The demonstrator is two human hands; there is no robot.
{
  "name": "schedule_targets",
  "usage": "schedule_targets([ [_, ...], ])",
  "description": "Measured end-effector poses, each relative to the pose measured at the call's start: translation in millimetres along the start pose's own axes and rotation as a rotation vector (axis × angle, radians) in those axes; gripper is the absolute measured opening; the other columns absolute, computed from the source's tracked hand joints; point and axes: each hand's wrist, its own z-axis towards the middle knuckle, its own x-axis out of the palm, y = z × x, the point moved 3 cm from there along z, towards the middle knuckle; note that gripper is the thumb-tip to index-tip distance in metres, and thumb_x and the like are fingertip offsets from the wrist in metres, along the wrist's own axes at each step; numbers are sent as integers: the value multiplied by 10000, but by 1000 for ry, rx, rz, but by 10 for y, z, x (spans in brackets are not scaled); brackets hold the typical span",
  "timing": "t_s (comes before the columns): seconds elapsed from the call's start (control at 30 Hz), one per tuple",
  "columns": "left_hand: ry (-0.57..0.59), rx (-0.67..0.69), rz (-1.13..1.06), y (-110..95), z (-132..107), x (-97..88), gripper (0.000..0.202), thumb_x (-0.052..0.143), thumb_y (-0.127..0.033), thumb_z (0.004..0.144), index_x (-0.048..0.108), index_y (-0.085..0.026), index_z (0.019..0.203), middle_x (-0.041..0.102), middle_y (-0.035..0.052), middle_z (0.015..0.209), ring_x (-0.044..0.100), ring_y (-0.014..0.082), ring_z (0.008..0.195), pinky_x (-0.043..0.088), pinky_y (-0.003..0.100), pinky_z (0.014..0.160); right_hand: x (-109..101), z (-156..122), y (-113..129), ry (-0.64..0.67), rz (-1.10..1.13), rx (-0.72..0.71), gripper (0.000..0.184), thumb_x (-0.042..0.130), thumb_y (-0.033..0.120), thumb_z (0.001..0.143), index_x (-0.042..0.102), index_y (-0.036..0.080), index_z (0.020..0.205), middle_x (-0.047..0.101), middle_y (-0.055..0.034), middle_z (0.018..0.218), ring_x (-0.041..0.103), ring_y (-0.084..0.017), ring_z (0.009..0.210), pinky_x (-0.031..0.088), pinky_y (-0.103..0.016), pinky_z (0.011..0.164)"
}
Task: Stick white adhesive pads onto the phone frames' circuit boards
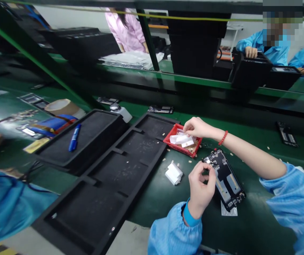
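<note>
My right hand (194, 126), a red beaded bracelet at its wrist, is over a small red bin (193, 154). Its fingers are pinched at the white paper strips (180, 139) inside; what they hold, if anything, is hidden. My left hand (202, 185), with a blue wristband, is closed in a pinch beside the upper left edge of an opened phone (225, 179). Whether it touches the phone or holds something tiny I cannot tell. The phone lies tilted on the green bench, its inner parts showing, partly over a white printed label (228, 209).
White blocks (173, 173) and small tan scraps lie left of the phone. A long black tray (109, 184) runs alongside; a blue marker (74, 137) rests on another black tray. More phone frames (287, 134) lie behind. A co-worker's sleeve (8, 205) is at left.
</note>
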Motion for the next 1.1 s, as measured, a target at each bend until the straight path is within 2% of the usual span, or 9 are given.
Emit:
schedule_targets([
  [0.17,-17,-52,-56,-13,-13,9,130,620,-202,825,614,-177,697,563,-4,660,572,112,576,478,175,481,-36,-100,-85,-3,45,17,170,699,126,838,692,145,669,699,-15,597,679,-147,577,504,-242,581],
  [0.23,-24,-62,-70,-16,-8,7,143,620,-207,829,614,-177,689,562,-4,648,568,112,572,468,175,477,-60,-110,-84,-16,59,-6,96,692,96,815,724,149,741,729,-17,667,691,-148,622,515,-243,609],
  [0.37,-49,-56,-87,-29,8,-40,163,625,-233,844,617,-179,690,565,-2,641,545,110,556,442,185,474,-131,-191,-52,-67,110,-49,101,681,103,812,756,158,851,769,-26,780,725,-166,709,568,-278,704],
  [0.5,-75,-21,-106,-46,4,-117,238,653,-304,859,600,-186,660,542,-10,594,512,112,534,424,210,496,-300,-545,45,-270,164,-47,83,680,181,857,725,157,922,781,-63,963,749,-196,915,590,-331,871],
  [0.63,-92,11,-129,-57,-5,-153,330,659,-383,872,556,-194,622,494,-27,549,470,107,499,390,216,471,-417,-1180,262,-601,238,-35,122,706,272,889,670,192,803,731,-17,763,725,-168,722,609,-309,718],
  [0.73,-103,15,-112,-96,-9,-149,369,678,-353,864,486,-200,588,439,-53,521,425,85,461,349,196,434,-329,-1665,461,-776,125,-47,169,696,227,907,646,228,746,741,-43,900,722,-207,874,600,-368,809],
  [0.83,-94,10,-62,-161,-21,-138,382,688,-281,850,446,-202,566,412,-68,504,388,69,429,316,188,412,-103,-1975,597,-756,18,-36,118,703,193,901,682,257,805,703,-73,1167,677,-262,1098,564,-448,945],
  [0.97,-76,12,9,-222,-53,-140,344,688,-223,831,470,-205,566,443,-65,511,412,78,452,380,215,479,159,-2115,638,-711,85,33,82,731,185,880,716,260,851,666,-86,1253,661,-270,1147,589,-443,949],
  [1.1,-58,129,79,-277,-78,-145,308,650,-131,840,467,-209,605,457,-64,549,479,91,510,435,223,551,231,-2110,630,-717,162,53,84,765,181,858,740,261,852,653,-79,1277,642,-270,1195,574,-457,999],
])
